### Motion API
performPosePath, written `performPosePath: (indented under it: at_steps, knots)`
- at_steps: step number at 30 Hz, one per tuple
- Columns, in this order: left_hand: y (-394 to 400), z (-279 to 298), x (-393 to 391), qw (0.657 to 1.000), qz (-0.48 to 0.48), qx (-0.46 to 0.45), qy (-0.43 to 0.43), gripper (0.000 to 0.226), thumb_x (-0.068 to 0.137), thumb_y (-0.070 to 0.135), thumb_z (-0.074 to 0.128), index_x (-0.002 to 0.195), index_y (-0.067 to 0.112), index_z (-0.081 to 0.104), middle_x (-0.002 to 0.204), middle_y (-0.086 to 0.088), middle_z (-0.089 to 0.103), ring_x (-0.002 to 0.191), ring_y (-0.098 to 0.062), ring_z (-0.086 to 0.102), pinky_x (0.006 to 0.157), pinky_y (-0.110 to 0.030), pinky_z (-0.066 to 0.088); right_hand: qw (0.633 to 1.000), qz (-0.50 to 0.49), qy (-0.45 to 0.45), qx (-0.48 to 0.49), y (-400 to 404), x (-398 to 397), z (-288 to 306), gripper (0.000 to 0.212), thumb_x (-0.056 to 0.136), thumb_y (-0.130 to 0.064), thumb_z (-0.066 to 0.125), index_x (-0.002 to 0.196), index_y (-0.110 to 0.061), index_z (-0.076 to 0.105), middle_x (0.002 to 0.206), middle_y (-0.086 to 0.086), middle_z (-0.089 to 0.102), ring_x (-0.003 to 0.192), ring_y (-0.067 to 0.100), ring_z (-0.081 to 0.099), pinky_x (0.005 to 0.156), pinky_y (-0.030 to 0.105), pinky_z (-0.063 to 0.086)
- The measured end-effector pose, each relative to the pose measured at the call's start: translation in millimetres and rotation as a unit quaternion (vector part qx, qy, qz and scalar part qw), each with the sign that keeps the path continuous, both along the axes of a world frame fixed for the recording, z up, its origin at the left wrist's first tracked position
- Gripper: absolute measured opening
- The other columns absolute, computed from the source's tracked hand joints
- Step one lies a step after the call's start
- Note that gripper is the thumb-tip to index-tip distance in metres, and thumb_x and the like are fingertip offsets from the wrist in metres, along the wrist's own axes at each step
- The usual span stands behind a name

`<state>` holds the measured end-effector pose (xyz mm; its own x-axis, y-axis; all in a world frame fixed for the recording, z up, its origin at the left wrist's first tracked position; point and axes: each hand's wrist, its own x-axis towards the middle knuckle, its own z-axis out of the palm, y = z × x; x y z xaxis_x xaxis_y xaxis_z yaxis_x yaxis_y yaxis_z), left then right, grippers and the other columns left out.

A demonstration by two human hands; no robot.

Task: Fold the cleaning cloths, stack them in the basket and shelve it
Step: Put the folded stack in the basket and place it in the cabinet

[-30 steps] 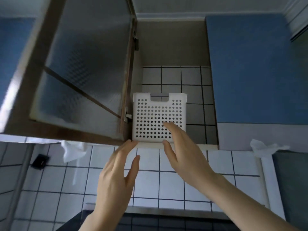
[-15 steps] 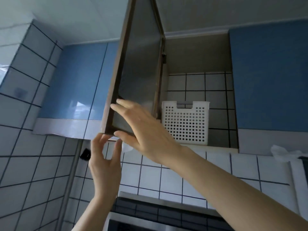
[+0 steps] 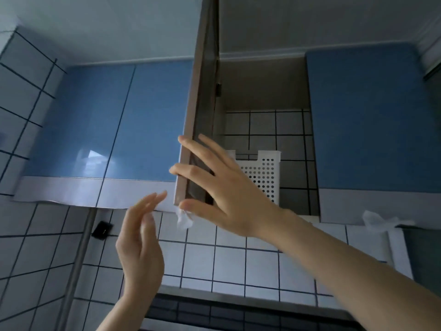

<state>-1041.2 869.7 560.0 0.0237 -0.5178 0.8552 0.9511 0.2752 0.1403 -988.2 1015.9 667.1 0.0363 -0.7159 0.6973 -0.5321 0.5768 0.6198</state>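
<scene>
- The white basket (image 3: 263, 177) with round holes is sitting inside the open cupboard (image 3: 262, 96), on its floor, against the tiled back wall; its left part is being hidden by the right hand (image 3: 224, 187).
- The cupboard door (image 3: 198, 111) is standing out towards the camera, left of the basket, showing mostly its thin brown edge.
- The right hand is reaching up across the front of the basket to the door, fingers (image 3: 191, 145) straight and fanned apart, with the tips lying over the door's outer edge; the thumb is sitting just below the door's bottom corner. Whether the fingertips are actually pressing on the door is hard to tell.
- The left hand (image 3: 140, 244) is hanging in the air below and left of the door, flat and loose, fingers together and pointing up towards the door's lower corner, touching nothing and holding nothing.
- A crumpled bit of white cloth or paper (image 3: 183, 218) is poking out below the door's bottom corner, just under the right thumb; what it is cannot be told.
- A second crumpled white piece (image 3: 377, 220) is lying well to the right of the basket, below the blue cupboard front (image 3: 367, 120).
- More glossy blue cupboard fronts (image 3: 107, 120) are running left of the door, above white wall tiles (image 3: 229, 263) with dark joints.
- No cloths are showing over the basket's rim.
</scene>
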Motion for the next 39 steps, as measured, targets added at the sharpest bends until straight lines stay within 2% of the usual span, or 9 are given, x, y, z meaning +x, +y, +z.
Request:
performPosePath:
  at_steps: [3,6,11,15,19,22,26,34,39]
  knots:
    - [3,11,-27,0.995,0.003,-0.068,-0.067,0.03,0.096,0.006,0.046,0.115,0.024,0.061,0.099,0.011,0.066,0.068,-0.01,0.058,0.066,-0.008,0.041,1.0,-0.006,0.003,-0.005,36,5,-1,0.051,0.094,-0.048,0.038,0.134,-0.019,0.048,0.158,0.004,0.015,0.147,0.02,0.008,0.117,0.043,0.019]
    - [17,16,-55,0.97,0.016,-0.21,-0.119,0.032,0.089,0.01,0.059,0.116,0.028,0.058,0.112,0.029,0.06,0.108,0.008,0.055,0.088,-0.004,0.038,1.0,-0.018,0.003,-0.012,62,7,-5,0.05,0.094,-0.044,0.038,0.135,-0.017,0.048,0.158,0.006,0.015,0.147,0.02,0.009,0.117,0.044,0.019]
    - [42,18,-79,0.965,0.048,-0.241,-0.088,0.022,0.083,0.008,0.068,0.1,0.021,0.064,0.106,0.027,0.057,0.105,0.026,0.044,0.107,-0.03,0.034,0.997,-0.039,0.042,-0.046,102,1,-16,0.048,0.097,-0.04,0.028,0.133,-0.015,0.049,0.156,0.009,0.021,0.145,0.02,0.017,0.116,0.041,0.021]
    - [72,27,-89,0.957,0.092,-0.273,-0.013,0.013,0.089,0.037,0.056,0.093,0.028,0.065,0.098,0.025,0.06,0.098,0.007,0.058,0.104,-0.032,0.041,0.983,-0.042,0.102,-0.146,144,-8,-25,0.045,0.098,-0.034,0.027,0.116,-0.009,0.061,0.132,0.013,0.046,0.121,0.023,0.044,0.1,0.037,0.038]
    - [117,27,-104,0.946,0.128,-0.298,-0.005,0.015,0.093,0.03,0.055,0.093,0.021,0.067,0.094,0.013,0.064,0.09,-0.008,0.059,0.078,-0.025,0.05,0.949,-0.083,0.149,-0.265,175,-30,-18,0.024,0.09,-0.015,0.044,0.091,-0.004,0.066,0.103,0.008,0.054,0.101,0.025,0.049,0.086,0.031,0.041]
    - [149,29,-128,0.931,0.205,-0.3,-0.01,0.003,0.087,0.016,0.064,0.086,0.015,0.067,0.083,0.003,0.063,0.078,-0.019,0.056,0.071,-0.034,0.05,0.93,-0.189,0.155,-0.274,193,-62,-14,0.031,0.088,-0.02,0.044,0.108,-0.007,0.064,0.119,0.01,0.056,0.117,0.03,0.046,0.097,0.035,0.039]
    - [175,31,-154,0.902,0.299,-0.309,-0.029,0.026,0.065,-0.002,0.077,0.081,0.015,0.066,0.076,0.001,0.06,0.073,-0.023,0.057,0.098,-0.039,0.044,0.901,-0.329,0.127,-0.253,220,-108,-19,0.044,0.091,-0.031,0.036,0.119,-0.006,0.06,0.131,0.012,0.055,0.129,0.034,0.041,0.105,0.047,0.038]
    - [190,33,-175,0.87,0.38,-0.312,-0.037,0.03,0.053,-0.013,0.068,0.071,0.011,0.065,0.066,-0.002,0.056,0.065,-0.024,0.056,0.097,-0.044,0.048,0.896,-0.341,0.084,-0.272,242,-166,-31,0.053,0.089,-0.033,0.039,0.131,-0.001,0.051,0.142,0.016,0.045,0.13,0.035,0.041,0.109,0.043,0.034]
    - [201,31,-185,0.865,0.394,-0.306,-0.056,0.027,0.056,-0.009,0.072,0.07,0.013,0.064,0.067,-0.002,0.057,0.065,-0.024,0.057,0.094,-0.044,0.05,0.888,-0.37,0.062,-0.267,244,-186,-32,0.059,0.086,-0.034,0.042,0.129,0.004,0.051,0.137,0.024,0.047,0.125,0.042,0.044,0.103,0.052,0.039]
